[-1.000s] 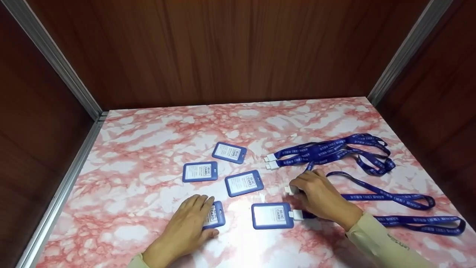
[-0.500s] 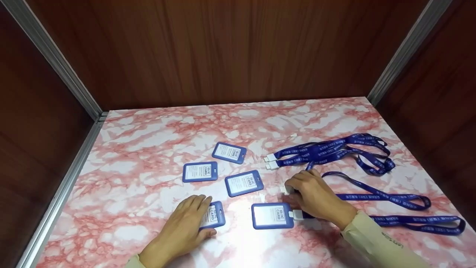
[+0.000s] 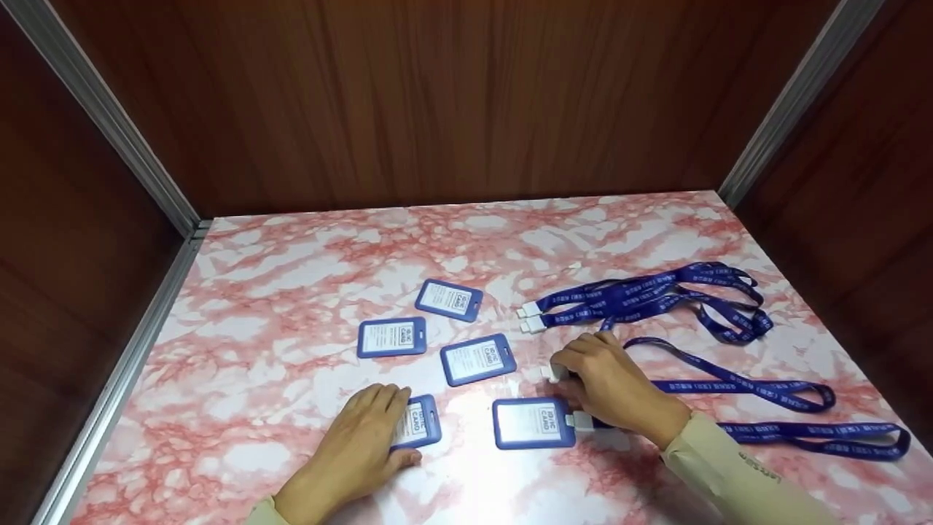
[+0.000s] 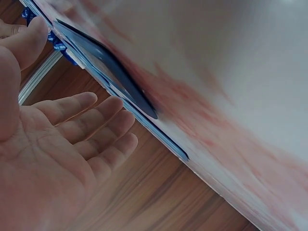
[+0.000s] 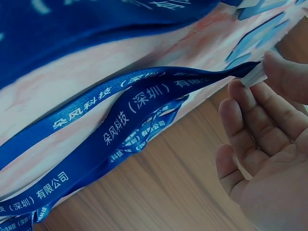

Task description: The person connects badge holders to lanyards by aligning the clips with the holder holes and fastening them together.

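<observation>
My right hand [image 3: 609,379] pinches the white clip [image 5: 255,73] of a blue printed lanyard [image 3: 736,388] between thumb and fingers; its strap trails off to the right. My left hand [image 3: 361,430] is over a blue-framed ID card holder [image 3: 421,421] in the head view, covering its left part. The left wrist view shows that hand's fingers [image 4: 103,127] spread and slightly bent, beside the holder and not curled round it. Between the hands lies another card holder [image 3: 532,423], joined by its white clip to a lanyard [image 3: 816,434] that runs under my right forearm.
Beyond the left hand lie three more card holders, one at the left [image 3: 392,337], one farther back [image 3: 449,299] and one nearer the middle [image 3: 478,359]. Bunched lanyards [image 3: 649,295] with white clips lie at the back right. Wooden walls [image 3: 452,102] enclose the marbled table [image 3: 291,284].
My right hand has moved a little to the left, drawing the lanyard with it. The left hand has shifted slightly left over the card holder, uncovering more of it.
</observation>
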Demonstrator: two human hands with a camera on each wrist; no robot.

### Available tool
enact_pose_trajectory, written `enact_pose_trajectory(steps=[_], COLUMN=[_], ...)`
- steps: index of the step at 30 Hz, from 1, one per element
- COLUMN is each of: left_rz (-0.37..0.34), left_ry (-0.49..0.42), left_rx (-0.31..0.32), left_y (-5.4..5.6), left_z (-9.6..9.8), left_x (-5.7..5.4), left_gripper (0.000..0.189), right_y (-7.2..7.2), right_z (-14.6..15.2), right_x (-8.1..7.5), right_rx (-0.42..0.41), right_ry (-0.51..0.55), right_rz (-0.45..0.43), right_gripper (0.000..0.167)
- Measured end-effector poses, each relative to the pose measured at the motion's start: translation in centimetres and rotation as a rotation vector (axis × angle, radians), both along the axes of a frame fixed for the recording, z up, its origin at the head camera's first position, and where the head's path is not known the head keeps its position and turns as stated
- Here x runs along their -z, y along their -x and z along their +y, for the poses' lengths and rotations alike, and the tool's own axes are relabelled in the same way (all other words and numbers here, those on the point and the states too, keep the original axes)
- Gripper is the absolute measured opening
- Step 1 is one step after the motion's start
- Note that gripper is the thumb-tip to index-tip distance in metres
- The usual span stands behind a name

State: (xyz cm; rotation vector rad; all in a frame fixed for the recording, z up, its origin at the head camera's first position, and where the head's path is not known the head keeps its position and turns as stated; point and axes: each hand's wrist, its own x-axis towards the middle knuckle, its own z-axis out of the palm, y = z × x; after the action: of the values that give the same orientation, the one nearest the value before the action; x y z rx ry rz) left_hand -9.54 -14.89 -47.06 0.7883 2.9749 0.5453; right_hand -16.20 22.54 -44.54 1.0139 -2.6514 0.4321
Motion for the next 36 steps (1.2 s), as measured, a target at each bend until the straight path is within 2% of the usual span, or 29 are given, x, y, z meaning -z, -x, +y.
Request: enact_pose_trajectory(steps=[9,15,24,36], left_rz=[-0.007,0.025,-0.004,0.031], left_ry=[0.012,0.019,0.031,0.079], left_rx=[0.002,0.009,0.009,0.035], left_y=[0.0,0.0,0.1,0.5], left_z=[0.0,0.0,0.1,0.5], left_x=[0.0,0.0,-0.2,-0.2], left_gripper=[0.088,0.087,0.085,0.078], right_y=[0.0,0.0,-0.1,0.0], right_z=[-0.4,-0.7,-1.5,-1.9], right_x=[0.0,0.1,0.2,-0.1], right_rx=[-0.015,-0.034,-0.030,-0.042], right_ry=[-0.001,-0.003,-0.020,0.005], right_rz=[0.014,0.036,0.036,0.035], right_gripper=[0.021,0.023,0.020,0.021])
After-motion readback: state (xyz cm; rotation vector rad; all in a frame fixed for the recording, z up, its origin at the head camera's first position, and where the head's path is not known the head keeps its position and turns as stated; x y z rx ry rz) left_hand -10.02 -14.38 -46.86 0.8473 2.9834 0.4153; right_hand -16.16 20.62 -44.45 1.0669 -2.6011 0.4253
